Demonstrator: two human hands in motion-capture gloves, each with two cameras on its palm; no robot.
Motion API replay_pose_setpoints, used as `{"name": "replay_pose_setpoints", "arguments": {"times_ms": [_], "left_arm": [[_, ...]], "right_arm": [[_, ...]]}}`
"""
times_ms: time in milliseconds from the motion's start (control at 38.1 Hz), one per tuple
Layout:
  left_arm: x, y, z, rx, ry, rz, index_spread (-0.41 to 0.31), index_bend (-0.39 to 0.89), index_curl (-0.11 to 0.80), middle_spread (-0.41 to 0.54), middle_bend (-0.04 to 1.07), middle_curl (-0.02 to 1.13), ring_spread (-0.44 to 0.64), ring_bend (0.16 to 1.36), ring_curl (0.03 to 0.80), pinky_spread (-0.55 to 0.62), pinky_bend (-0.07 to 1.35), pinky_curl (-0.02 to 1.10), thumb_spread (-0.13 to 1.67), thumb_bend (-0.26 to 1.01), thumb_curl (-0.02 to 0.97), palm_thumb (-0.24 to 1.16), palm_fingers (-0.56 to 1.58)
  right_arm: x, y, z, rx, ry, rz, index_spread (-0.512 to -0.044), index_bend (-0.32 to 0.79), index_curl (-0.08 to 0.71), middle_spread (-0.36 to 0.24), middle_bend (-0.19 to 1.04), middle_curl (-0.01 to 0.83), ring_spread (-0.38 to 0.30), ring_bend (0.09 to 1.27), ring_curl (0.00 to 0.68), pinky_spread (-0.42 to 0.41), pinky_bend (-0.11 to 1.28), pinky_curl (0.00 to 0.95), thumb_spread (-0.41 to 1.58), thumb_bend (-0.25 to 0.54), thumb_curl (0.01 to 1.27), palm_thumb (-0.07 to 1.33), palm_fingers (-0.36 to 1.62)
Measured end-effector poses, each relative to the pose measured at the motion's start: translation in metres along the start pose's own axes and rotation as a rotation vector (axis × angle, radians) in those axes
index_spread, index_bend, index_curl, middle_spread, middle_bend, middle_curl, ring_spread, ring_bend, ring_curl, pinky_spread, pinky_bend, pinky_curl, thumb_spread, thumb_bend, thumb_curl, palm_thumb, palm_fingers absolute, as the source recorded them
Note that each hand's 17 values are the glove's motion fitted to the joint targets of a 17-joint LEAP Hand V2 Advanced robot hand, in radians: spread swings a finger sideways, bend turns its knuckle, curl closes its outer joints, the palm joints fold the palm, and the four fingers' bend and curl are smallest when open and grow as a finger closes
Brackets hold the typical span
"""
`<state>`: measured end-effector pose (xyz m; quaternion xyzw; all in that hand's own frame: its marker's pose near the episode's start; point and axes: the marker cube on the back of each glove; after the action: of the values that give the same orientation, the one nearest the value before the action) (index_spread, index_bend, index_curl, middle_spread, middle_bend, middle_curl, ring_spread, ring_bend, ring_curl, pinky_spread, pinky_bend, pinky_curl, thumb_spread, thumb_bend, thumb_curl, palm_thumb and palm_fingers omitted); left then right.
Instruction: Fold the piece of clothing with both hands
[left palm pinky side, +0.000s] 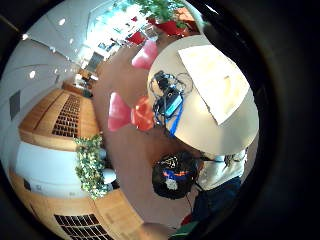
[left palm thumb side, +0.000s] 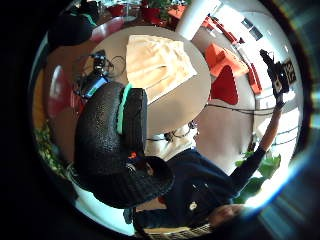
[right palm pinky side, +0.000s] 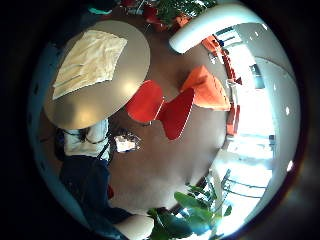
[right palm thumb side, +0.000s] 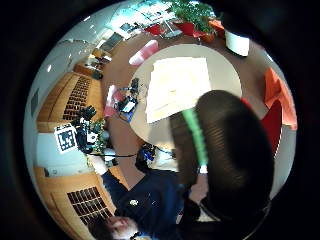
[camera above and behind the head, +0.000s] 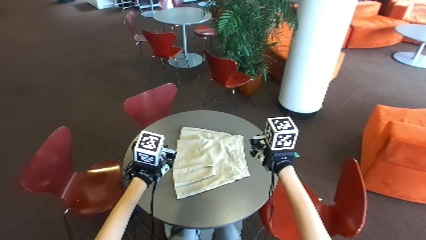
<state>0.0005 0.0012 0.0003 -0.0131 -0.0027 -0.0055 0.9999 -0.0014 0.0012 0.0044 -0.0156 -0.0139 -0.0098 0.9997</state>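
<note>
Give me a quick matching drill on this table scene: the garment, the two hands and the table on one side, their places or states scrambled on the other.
1. cream garment
2. left hand
3. right hand
4. round table

A. raised beside the garment's right edge
B. carries the garment
C. lies spread flat
D. raised beside the garment's left edge

Pairs: 1-C, 2-D, 3-A, 4-B

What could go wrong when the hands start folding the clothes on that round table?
The cream clothing lies near the front rim of the small round table, so a careless pull might drag it over the edge. Both the left hand and the right hand are raised, touching nothing; if only one grabs, the fold may come out crooked. Cables and gear beside the clothing might snag it.
</note>
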Motion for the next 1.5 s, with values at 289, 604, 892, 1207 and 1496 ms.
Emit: {"name": "replay_pose_setpoints", "arguments": {"times_ms": [289,604,892,1207,1496], "left_arm": [[0.003,0.007,0.003,-0.085,0.066,-0.064,-0.145,0.41,0.239,-0.087,0.28,0.24,0.03,0.41,0.205,0.15,0.15,0.12,0.96,0.11,0.131,0.22,0.62],[0.016,0.015,0.014,-0.132,0.124,-0.130,-0.150,0.35,0.311,-0.063,0.21,0.29,0.08,0.40,0.242,0.29,0.16,0.16,1.14,0.06,0.204,0.25,0.55],[0.046,0.010,0.029,-0.128,0.224,-0.146,-0.112,0.15,0.312,0.043,0.11,0.27,0.16,0.46,0.277,0.35,0.32,0.25,1.15,0.00,0.247,0.25,0.41],[0.100,-0.009,0.063,-0.298,0.367,-0.116,0.010,0.07,0.242,0.225,0.11,0.24,0.33,0.61,0.318,0.38,0.58,0.35,1.12,-0.02,0.275,0.23,0.23],[0.128,-0.048,0.143,-0.505,0.429,-0.138,0.027,0.11,0.228,0.320,0.14,0.21,0.41,0.69,0.325,0.39,0.71,0.38,1.09,-0.02,0.291,0.25,0.11]], "right_arm": [[-0.007,0.001,0.010,-0.051,-0.038,-0.030,-0.306,0.17,0.176,-0.114,0.18,0.138,0.010,0.36,0.165,0.144,0.39,0.200,1.09,0.300,0.12,0.38,0.35],[-0.024,-0.006,0.019,-0.078,-0.045,-0.077,-0.343,0.15,0.225,-0.078,0.18,0.203,0.014,0.38,0.211,0.164,0.40,0.256,1.25,0.209,0.15,0.31,0.31],[-0.049,-0.017,0.045,-0.111,-0.002,-0.129,-0.351,0.14,0.240,-0.065,0.18,0.244,0.008,0.40,0.243,0.169,0.41,0.290,1.20,0.160,0.20,0.37,0.28],[-0.049,-0.048,0.056,-0.146,0.004,-0.115,-0.354,0.13,0.241,-0.045,0.19,0.275,0.022,0.42,0.270,0.190,0.42,0.313,1.14,0.086,0.24,0.43,0.22],[-0.023,-0.104,0.078,-0.192,-0.091,-0.058,-0.357,0.14,0.243,-0.050,0.24,0.315,0.028,0.40,0.273,0.195,0.40,0.318,1.11,0.014,0.26,0.44,0.25]]}}
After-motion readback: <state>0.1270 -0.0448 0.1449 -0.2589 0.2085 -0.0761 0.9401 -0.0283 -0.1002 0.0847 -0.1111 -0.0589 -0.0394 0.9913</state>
